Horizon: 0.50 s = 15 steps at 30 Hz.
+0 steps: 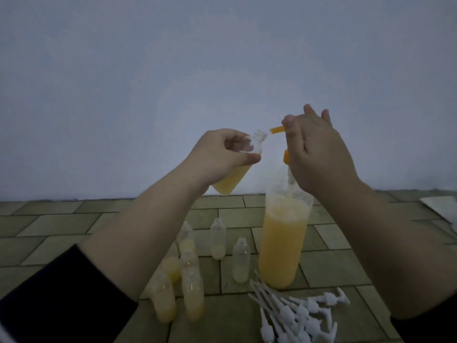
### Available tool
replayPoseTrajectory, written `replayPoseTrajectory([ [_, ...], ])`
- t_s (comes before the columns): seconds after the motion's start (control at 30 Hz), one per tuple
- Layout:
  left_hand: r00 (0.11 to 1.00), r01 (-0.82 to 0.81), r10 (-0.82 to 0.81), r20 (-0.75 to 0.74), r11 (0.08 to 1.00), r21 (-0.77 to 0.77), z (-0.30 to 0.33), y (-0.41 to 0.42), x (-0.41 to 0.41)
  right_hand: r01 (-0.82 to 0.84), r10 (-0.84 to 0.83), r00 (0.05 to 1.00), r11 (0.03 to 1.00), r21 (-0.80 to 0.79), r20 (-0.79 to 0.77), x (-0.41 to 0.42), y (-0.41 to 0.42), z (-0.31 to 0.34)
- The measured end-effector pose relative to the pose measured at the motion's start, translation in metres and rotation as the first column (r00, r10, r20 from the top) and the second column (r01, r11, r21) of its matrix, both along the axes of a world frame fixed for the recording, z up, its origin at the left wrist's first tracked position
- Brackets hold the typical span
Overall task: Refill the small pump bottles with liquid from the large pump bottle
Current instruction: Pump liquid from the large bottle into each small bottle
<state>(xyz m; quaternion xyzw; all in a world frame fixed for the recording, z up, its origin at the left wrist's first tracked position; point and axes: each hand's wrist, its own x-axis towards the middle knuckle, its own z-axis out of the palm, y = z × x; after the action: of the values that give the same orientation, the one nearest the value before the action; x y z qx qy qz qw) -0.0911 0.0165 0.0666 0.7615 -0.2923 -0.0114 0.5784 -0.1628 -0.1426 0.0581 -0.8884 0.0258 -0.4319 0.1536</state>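
Note:
My left hand (pixel 220 154) grips a small clear bottle (pixel 232 178), tilted, partly filled with orange liquid, its open neck up against the orange pump spout (pixel 351 130). My right hand (pixel 319 154) rests over the orange pump head of the large bottle (pixel 282 243), fingers straight, palm pressing down. The large bottle stands on the tiled surface, more than half full of orange liquid. Several small uncapped bottles (pixel 217 240) stand below my left forearm, with differing amounts of liquid.
A pile of white pump tops (pixel 296 313) with dip tubes lies at the front right. A white flat object (pixel 442 206) sits at the right edge. A plain wall rises behind the tiled surface (pixel 61 226).

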Motion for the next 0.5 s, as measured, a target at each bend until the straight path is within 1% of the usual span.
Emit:
replayPoseTrajectory([
  [0.07, 0.994, 0.045, -0.052, -0.1, 0.997, -0.066, -0.01, 0.008, 0.008, -0.004, 0.004, 1.0, 1.0, 0.006, -0.004, -0.002, -0.001, -0.002],
  [0.13, 0.981, 0.049, -0.068, -0.18, 0.993, -0.108, -0.021, 0.017, 0.014, -0.011, 0.011, 1.0, 1.0, 0.009, 0.002, -0.003, -0.002, -0.006],
  [0.2, 0.973, 0.02, -0.042, -0.225, 0.995, -0.1, -0.032, 0.025, 0.017, -0.019, 0.019, 1.0, 1.0, 0.016, 0.015, -0.003, -0.001, -0.007],
  [0.23, 0.973, 0.002, -0.018, -0.229, 0.998, -0.07, -0.038, 0.028, 0.017, -0.021, 0.021, 1.0, 0.999, 0.024, 0.022, -0.003, 0.0, -0.008],
  [0.3, 0.981, -0.041, 0.048, -0.19, 0.998, 0.042, -0.052, 0.035, 0.017, -0.023, 0.022, 0.999, 0.999, 0.043, 0.037, -0.003, 0.001, -0.008],
  [0.33, 0.987, -0.061, 0.078, -0.14, 0.991, 0.12, -0.058, 0.038, 0.017, -0.026, 0.023, 0.999, 0.998, 0.05, 0.044, -0.002, 0.001, -0.008],
  [0.43, 0.995, -0.103, 0.096, 0.037, 0.922, 0.372, -0.078, 0.043, 0.02, -0.023, 0.019, 0.998, 0.998, 0.054, 0.062, -0.001, 0.001, -0.013],
  [0.5, 0.992, -0.116, 0.08, 0.096, 0.874, 0.471, -0.092, 0.044, 0.02, -0.025, 0.019, 0.997, 0.997, 0.073, 0.077, 0.001, 0.001, -0.014],
])
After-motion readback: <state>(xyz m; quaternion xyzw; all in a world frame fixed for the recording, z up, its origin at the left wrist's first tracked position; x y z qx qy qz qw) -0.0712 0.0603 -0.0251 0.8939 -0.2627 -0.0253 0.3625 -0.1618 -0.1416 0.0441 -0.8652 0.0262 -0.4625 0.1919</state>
